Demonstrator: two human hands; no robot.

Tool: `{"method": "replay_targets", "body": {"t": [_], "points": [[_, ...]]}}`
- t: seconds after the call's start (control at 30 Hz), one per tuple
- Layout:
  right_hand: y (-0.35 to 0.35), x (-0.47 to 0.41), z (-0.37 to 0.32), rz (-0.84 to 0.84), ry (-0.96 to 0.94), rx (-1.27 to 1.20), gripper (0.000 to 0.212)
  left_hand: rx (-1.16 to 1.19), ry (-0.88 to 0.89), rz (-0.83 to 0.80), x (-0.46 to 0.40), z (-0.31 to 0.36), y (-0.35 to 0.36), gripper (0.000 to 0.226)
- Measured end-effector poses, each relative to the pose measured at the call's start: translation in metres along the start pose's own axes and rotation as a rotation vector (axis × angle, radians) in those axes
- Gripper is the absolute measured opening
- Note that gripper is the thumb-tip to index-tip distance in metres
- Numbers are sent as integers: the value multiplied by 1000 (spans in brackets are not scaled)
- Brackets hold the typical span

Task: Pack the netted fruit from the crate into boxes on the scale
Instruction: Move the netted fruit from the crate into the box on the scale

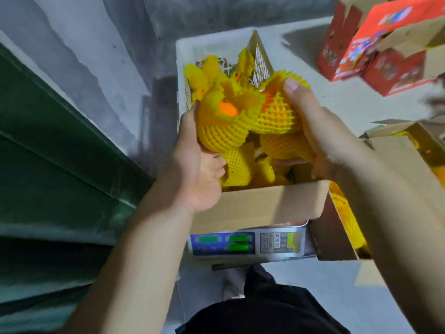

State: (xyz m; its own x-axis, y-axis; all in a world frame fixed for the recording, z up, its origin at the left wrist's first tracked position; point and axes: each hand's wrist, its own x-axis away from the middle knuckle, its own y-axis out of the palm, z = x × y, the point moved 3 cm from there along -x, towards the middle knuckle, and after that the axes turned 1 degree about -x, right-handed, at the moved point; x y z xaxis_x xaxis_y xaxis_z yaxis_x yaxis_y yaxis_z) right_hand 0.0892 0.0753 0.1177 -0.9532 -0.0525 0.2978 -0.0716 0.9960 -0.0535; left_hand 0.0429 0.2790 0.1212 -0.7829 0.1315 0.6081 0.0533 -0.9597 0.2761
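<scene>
Both hands over the open cardboard box, which sits on the scale. Left hand cups one netted fruit from below — grip curled round it. Right hand holds a second netted fruit, thumb on top, grip clamped. White crate behind the box — more netted fruit inside.

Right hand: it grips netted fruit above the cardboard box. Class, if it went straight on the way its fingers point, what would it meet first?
Probably the white crate beyond the box. The right hand points up-frame, away from the person, though depth is unclear.
</scene>
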Motion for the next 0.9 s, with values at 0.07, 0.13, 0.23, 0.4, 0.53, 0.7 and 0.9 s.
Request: {"method": "replay_targets", "body": {"t": [0.07,0.13,0.23,0.4,0.53,0.7,0.9], "points": [[4,16,12,34,64,-21,86,-39,-69,-64,3,-3,-5,100],[5,22,23,109,74,10,114,-175,-106,-122,6,0,-17,94],[7,20,28,187,64,55,125,-277,-77,-33,2,7,-36,84],[10,23,34,246,14,171,118,-295,0,79,6,4,-50,90],[15,30,37,217,-12,170,127,-384,98,100,11,-1,-54,85],[13,34,29,250,-22,118,112,-570,397,248,16,10,-57,76],[18,64,7,257,-105,-40,72,-922,695,259,27,27,-47,62]]}}
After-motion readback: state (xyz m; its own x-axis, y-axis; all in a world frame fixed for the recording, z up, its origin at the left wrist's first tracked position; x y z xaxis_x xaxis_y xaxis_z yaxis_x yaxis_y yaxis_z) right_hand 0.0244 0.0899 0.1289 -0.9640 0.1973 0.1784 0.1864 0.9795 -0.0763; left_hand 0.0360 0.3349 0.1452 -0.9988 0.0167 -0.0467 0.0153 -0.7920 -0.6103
